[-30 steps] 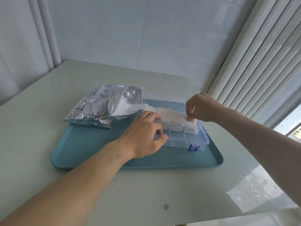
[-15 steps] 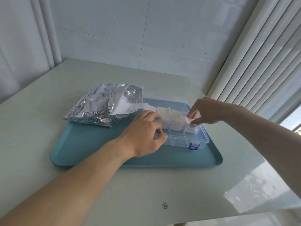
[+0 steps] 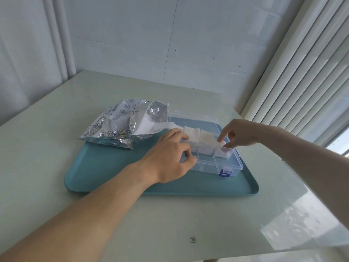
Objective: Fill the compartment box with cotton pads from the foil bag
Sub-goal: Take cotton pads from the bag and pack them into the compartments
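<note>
Fingers of the left hand (image 3: 171, 155) curl around the clear box's (image 3: 221, 163) left end on the tray (image 3: 113, 171); the right hand (image 3: 238, 133) presses straight fingers on cotton pads (image 3: 205, 139) inside. The foil bag (image 3: 124, 123) lies far left.

No legible text: the foil bag (image 3: 120, 125) carries blue print too blurred to read, and the table (image 3: 207, 224) bears a small circular mark (characters indistinct).
</note>
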Action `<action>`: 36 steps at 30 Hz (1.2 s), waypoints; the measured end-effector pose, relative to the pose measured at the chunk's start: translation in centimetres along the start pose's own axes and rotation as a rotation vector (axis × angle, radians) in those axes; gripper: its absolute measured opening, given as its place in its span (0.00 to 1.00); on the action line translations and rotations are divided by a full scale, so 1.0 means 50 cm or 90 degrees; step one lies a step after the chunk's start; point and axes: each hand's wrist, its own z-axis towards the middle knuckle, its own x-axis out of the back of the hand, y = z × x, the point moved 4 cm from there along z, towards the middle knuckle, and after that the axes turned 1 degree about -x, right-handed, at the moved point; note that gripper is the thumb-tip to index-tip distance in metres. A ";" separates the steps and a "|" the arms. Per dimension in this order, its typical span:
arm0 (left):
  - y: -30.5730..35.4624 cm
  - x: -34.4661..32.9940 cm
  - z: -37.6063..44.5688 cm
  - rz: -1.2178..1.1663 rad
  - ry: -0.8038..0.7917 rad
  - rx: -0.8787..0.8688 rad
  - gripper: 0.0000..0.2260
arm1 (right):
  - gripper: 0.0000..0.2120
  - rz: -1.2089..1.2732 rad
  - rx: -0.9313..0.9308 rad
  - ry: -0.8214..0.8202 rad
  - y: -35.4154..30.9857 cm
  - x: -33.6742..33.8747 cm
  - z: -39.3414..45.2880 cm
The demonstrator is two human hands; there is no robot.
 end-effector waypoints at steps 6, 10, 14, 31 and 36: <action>0.009 0.081 0.009 -0.002 0.309 -0.073 0.06 | 0.10 0.130 -0.026 0.129 0.006 0.064 -0.014; -0.027 0.150 -0.003 0.132 0.488 0.037 0.06 | 0.06 0.297 0.002 0.280 -0.051 0.103 -0.023; -0.101 0.158 -0.011 0.214 0.356 0.294 0.16 | 0.12 0.358 0.111 0.228 -0.181 0.076 -0.004; -0.177 0.169 -0.030 -0.048 0.443 0.456 0.13 | 0.21 0.041 0.130 0.103 -0.379 0.045 0.108; -0.163 0.171 -0.029 -0.050 0.428 0.459 0.17 | 0.28 -0.065 0.108 0.020 -0.386 0.026 0.122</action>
